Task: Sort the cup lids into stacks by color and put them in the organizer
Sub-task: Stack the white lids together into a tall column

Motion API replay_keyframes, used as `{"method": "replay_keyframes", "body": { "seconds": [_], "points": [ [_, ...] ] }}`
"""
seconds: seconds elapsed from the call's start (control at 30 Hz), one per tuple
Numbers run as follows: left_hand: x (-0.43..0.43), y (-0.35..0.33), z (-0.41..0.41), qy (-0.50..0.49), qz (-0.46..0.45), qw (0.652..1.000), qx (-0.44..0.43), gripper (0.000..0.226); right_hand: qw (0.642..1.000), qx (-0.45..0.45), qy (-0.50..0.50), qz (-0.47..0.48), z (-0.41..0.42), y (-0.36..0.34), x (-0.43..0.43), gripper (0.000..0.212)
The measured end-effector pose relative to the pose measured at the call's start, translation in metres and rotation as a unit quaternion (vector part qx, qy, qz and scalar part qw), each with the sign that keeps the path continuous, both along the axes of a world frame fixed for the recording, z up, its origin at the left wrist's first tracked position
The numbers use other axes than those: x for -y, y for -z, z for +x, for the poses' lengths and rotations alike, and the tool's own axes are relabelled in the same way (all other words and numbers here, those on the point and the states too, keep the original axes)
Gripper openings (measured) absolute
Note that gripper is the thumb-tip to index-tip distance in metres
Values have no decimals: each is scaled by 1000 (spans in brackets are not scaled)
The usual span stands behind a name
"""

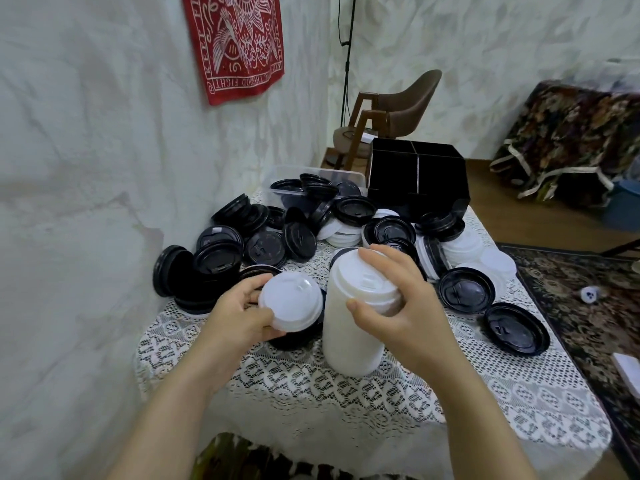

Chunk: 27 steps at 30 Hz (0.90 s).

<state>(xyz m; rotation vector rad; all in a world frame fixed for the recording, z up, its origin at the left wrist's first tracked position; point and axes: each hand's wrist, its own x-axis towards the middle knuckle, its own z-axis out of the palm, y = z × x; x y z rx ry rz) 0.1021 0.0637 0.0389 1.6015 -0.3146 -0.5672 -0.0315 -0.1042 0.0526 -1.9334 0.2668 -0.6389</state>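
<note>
Small table [450,393] with a white lace cloth, and loose black lids [516,329] all over the far half, some white lids [464,249] mixed in on the right. Tall stack of white lids [349,341] stands upright near the middle — black organizer [415,181] and clear tub [284,173] at the back.

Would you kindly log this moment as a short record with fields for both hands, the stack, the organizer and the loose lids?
left hand: holds one white lid
right hand: grips the top of the white stack
white stack: upright on the tablecloth
organizer: black, divided, beyond the pile
loose lids: mostly black, piled beyond the hands
</note>
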Motion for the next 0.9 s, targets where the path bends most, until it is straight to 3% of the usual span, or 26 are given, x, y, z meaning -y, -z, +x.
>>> {"method": "replay_keyframes", "body": {
  "seconds": [0.1, 0.27, 0.43, 0.7, 0.9],
  "points": [
    [2, 9, 4, -25, 101, 992, 71, 53, 1000, -1, -1, 1, 1, 0, 0, 58],
    [15, 11, 4, -20, 131, 986, 98, 61, 1000, 1, 2, -2, 1, 1, 0, 56],
    [33, 24, 0, -18, 277, 932, 232, 111, 1000, 7, 5, -8, 1, 1, 0, 55],
    [39, 42, 11, -35, 331, 867, 370, 99, 1000, 9, 0, -2, 1, 2, 1, 56],
    [34, 46, 9, 1, 338, 838, 428, 68, 1000, 6, 0, -9, 0, 0, 0, 54]
  ]
}}
